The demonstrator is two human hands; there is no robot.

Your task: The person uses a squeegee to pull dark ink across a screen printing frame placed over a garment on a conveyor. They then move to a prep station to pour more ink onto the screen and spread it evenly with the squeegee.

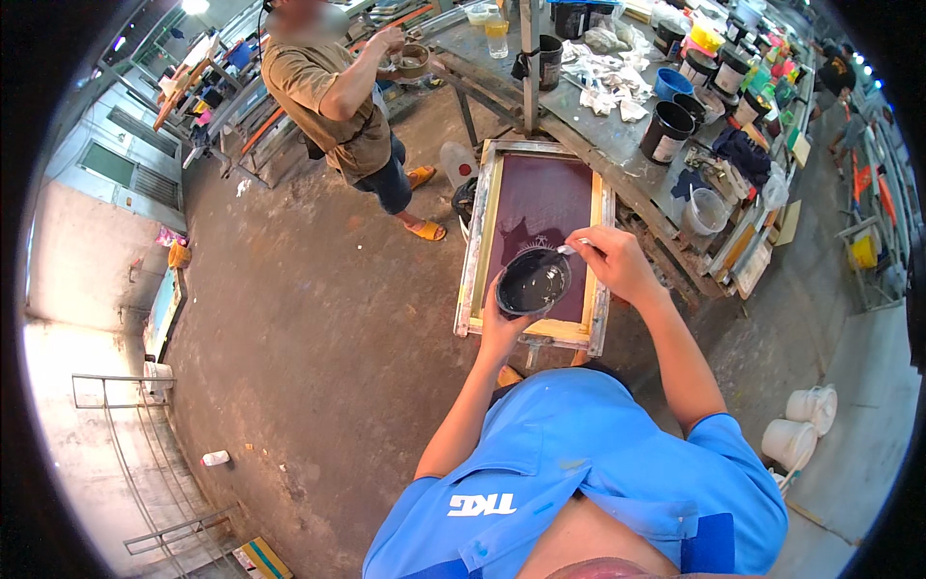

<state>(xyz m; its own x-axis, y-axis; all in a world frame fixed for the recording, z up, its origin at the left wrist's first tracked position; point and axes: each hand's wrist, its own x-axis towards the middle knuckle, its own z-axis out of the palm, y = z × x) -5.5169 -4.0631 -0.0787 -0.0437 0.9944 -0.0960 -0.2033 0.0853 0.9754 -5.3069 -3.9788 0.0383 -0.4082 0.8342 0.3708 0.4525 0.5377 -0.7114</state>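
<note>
Over a framed printing screen [471, 261] with dark purple mesh, my left hand [499, 330] grips a round black tub [529, 307] from its left side. Dark, glossy ink coats the tub's inside, with a few pale spots or reflections. My right hand [619, 262] pinches a small pale spoon-like tool [567, 249] at the tub's upper right rim. Its far end is dark and hard to make out. On the mesh just beyond the tub, a darker wet-looking patch [521, 234] and a pale printed shape show in part.
A co-worker [333, 106] stands at the far left, holding a brown bowl [413, 63]. On the right, a long workbench [598, 125] carries black ink tubs [666, 133], rags [608, 82] and bottles. A metal post [530, 68] rises by the bench. White buckets [791, 442] stand at the right.
</note>
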